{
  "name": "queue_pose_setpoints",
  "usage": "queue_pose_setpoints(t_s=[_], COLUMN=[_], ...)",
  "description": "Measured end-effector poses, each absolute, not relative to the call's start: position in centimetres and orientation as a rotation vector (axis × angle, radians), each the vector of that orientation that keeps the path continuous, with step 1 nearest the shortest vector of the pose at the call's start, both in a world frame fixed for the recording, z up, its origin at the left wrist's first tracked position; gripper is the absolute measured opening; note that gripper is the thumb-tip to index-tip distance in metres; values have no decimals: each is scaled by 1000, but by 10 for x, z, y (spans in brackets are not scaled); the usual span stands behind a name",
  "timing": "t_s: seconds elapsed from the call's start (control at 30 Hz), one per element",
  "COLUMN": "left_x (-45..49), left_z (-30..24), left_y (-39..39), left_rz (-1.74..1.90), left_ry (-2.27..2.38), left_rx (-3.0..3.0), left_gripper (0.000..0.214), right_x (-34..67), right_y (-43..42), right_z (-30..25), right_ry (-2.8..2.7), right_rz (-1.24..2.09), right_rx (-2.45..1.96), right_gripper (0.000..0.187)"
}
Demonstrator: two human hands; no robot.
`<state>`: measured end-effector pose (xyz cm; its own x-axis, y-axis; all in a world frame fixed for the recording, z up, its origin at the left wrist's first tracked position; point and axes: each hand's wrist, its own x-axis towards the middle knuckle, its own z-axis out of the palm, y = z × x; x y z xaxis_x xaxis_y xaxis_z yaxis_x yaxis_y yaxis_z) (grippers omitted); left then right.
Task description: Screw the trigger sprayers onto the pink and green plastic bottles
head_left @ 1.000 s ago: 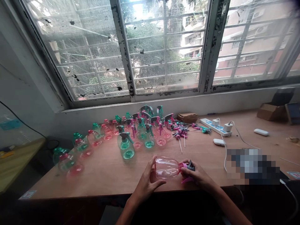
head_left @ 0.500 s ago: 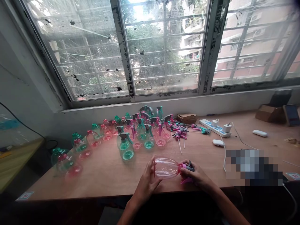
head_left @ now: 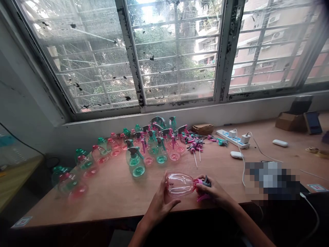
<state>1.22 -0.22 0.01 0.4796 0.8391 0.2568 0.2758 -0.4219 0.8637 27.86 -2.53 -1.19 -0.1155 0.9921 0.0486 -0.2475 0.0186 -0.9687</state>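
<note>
A clear pink spray bottle (head_left: 180,184) lies sideways above the table's front edge, its base to the left. My right hand (head_left: 213,191) is closed around the spray head (head_left: 205,182), which has a pink collar and a dark grey top, at the bottle's neck. The pink trigger hangs below those fingers. At the base end is my left hand (head_left: 162,199), fingers stretched along the bottom of the bottle and thumb spread away below it. Whether the left fingertips press on the base is hard to see.
Several finished green and pink spray bottles (head_left: 161,158) stand behind my hands. Open-necked bottles (head_left: 87,165) line the left side. Loose spray heads (head_left: 194,151) with tubes lie beside a power strip (head_left: 232,138). White cables and a blurred-out object (head_left: 273,180) are on the right.
My left thumb has moved off the bottle and spread outward. The right hand keeps its hold on the spray head. The view has shifted slightly.
</note>
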Motion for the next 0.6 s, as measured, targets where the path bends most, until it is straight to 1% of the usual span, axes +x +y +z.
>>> queue_pose_setpoints(t_s=[0.07, 0.2, 0.3, 0.47, 0.6], left_x=[12, 12, 12, 12, 13], left_z=[2, 0, -3, 1, 7], left_y=[-2, 1, 3, 1, 0], left_rz=[889, 918, 938, 861, 873], left_ry=[938, 943, 927, 902, 918], left_rx=[1910, 1941, 1957, 1836, 1852], left_gripper=[104, 90, 87, 101, 95], right_x=[279, 279, 278, 279, 279], right_y=[-24, -23, -23, -23, -22], right_z=[-13, -14, -15, -15, -16], right_ry=[-1133, -1136, -1137, -1141, -1140], right_rz=[1381, 1380, 1384, 1381, 1382], right_rx=[-932, -924, -922, -896, -894], right_gripper=[41, 41, 38, 37, 36])
